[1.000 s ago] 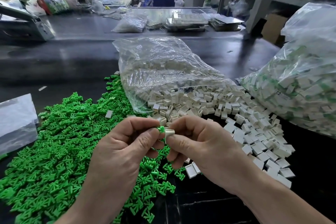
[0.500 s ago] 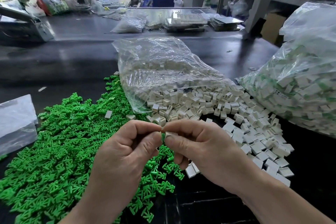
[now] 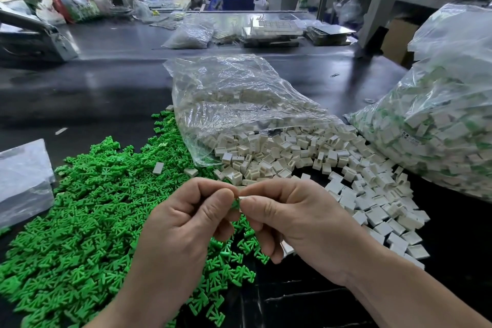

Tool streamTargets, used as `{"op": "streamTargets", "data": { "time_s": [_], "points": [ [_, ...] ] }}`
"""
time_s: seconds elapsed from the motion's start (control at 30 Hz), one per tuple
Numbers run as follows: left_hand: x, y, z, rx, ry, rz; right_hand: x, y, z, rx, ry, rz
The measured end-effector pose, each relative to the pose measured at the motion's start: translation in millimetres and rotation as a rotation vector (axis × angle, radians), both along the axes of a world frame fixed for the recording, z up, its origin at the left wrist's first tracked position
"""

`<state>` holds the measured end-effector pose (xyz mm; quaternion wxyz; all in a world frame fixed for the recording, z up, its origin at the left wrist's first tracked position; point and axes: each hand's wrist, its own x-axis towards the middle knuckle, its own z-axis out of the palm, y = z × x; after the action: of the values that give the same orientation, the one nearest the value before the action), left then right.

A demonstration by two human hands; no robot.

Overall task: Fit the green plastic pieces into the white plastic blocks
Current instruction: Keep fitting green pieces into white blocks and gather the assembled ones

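Two hands: the left hand (image 3: pixel 186 224) and the right hand (image 3: pixel 300 224) meet fingertip to fingertip above the near edge of the green heap, each pinching one small part.
Left hand grip: thumb and forefinger are curled onto a green piece (image 3: pixel 235 204); only a sliver of it shows between the fingertips.
Right hand grip: thumb and forefinger pinch a white block (image 3: pixel 243 198) by its flat sides, and the other fingers curl loosely beneath.
Held parts: the two touch, and the green piece looks partly entered into the block. How deep it sits is hidden by the fingers.
Green pieces (image 3: pixel 80 221): many lie heaped on the dark table (image 3: pixel 106 88) to the left. They look very light and stiff, with thin forked legs that would probably bend or snap if pushed in crooked. The broad end is the place to hold, leaving the legs free.
White blocks (image 3: pixel 306 157): these spill from the mouth of a clear bag (image 3: pixel 239 104) just beyond the hands. They look light, hard, hollow and smooth-faced, so likely to slip or twist under a loose pinch. Two opposite flat faces give the surest hold, with the open side left uncovered.
Large bag (image 3: pixel 439 128): it stands at the right, packed with white blocks showing green, probably finished ones.
Flat plastic bag (image 3: pixel 21 176): it lies at the left edge, beside the green heap.
Force needed: judged small, a straight push along the block's opening.
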<state>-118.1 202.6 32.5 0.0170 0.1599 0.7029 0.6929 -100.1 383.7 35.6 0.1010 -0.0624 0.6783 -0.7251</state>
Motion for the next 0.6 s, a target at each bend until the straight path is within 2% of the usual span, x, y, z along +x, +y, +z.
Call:
{"op": "streamTargets", "data": {
  "time_s": [0.13,0.2,0.47,0.6],
  "points": [
    [-1.9,1.3,3.5,0.342,-0.349,-0.268,2.7,-2.5,2.2,-0.141,-0.030,0.070],
    [-1.9,1.0,3.7,0.436,-0.437,-0.362,4.0,-4.8,3.1,-0.185,-0.036,0.098],
    [1.3,7.0,3.5,0.599,-0.490,-0.407,6.0,-7.5,6.9,-0.308,-0.111,0.090],
    [1.7,8.2,3.1,0.610,-0.473,-0.421,7.0,-6.9,8.3,-0.325,-0.111,0.089]
  ]
}}
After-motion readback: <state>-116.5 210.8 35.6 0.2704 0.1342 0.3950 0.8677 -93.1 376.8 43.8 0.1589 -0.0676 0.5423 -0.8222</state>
